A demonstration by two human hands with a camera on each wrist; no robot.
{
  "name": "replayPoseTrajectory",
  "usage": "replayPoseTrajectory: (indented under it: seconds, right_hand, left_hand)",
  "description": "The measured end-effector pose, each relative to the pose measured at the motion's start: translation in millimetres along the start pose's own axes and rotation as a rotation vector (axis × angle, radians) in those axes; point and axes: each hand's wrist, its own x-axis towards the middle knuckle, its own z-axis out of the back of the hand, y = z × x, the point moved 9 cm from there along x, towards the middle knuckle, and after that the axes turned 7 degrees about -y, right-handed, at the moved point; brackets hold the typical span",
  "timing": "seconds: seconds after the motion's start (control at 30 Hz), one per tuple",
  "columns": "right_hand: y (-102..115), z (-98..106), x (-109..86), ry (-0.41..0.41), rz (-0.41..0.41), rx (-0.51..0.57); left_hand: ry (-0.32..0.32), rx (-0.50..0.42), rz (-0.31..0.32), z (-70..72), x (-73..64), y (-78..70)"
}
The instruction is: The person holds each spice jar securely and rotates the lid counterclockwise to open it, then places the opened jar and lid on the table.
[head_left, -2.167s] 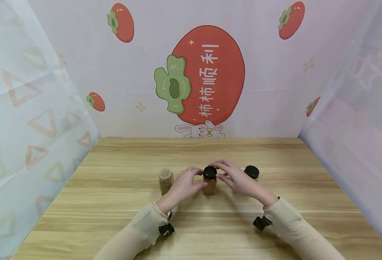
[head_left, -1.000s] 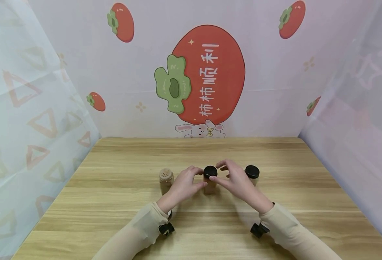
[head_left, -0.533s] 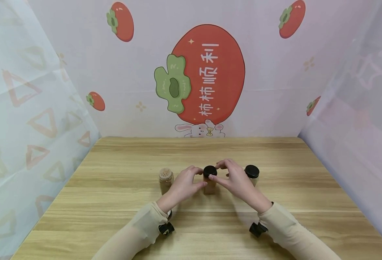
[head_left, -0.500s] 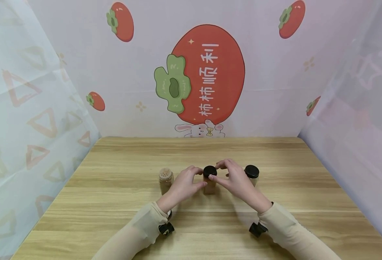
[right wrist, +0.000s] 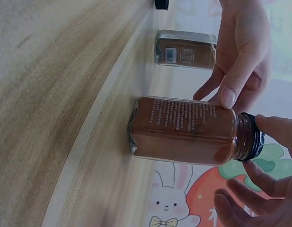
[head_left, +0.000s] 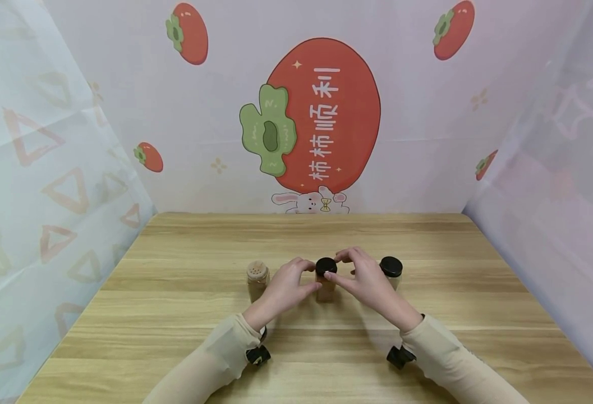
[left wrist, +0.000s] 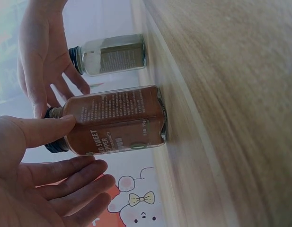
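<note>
A glass spice jar [head_left: 325, 289] of red-brown powder, labelled sweet pepper, stands upright in the middle of the table. My left hand [head_left: 290, 285] holds its body from the left, thumb [left wrist: 46, 130] on one side and fingers on the other. Thumb and forefinger of my right hand [head_left: 369, 280] pinch the black lid [head_left: 326, 266], which sits on the jar's neck. On the left is a second jar [head_left: 257, 280] with a pale perforated shaker top and brown contents, partly hidden by my left hand. Behind my right hand stands a third jar [left wrist: 115, 54], black-lidded.
The wooden table [head_left: 175, 314] reaches back to a printed cloth wall. Fabric hangs along both sides. A small black round thing [right wrist: 161, 4] lies by the left jar in the right wrist view. Black camera mounts [head_left: 401, 357] hang under both wrists.
Since the earliest frame my right hand has turned about the lid: its thumb moved to the front, its forefinger to the right side. My left hand and the jar keep their place.
</note>
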Motion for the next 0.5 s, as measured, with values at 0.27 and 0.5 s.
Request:
replayPoseTrajectory:
  seconds: [0.27, 0.5]
  right_hand:
    - [-1.1, -2.0, 0.7, -0.001, 0.008, -0.013]
    - [-2.2, -4.9, 1.6, -0.019, 0.029, -0.033]
  left_hand:
    - [-0.008, 0.006, -0.010, 0.8, 1.0, 1.2]
    - [-0.011, 0.004, -0.013, 0.8, 1.3, 1.8]
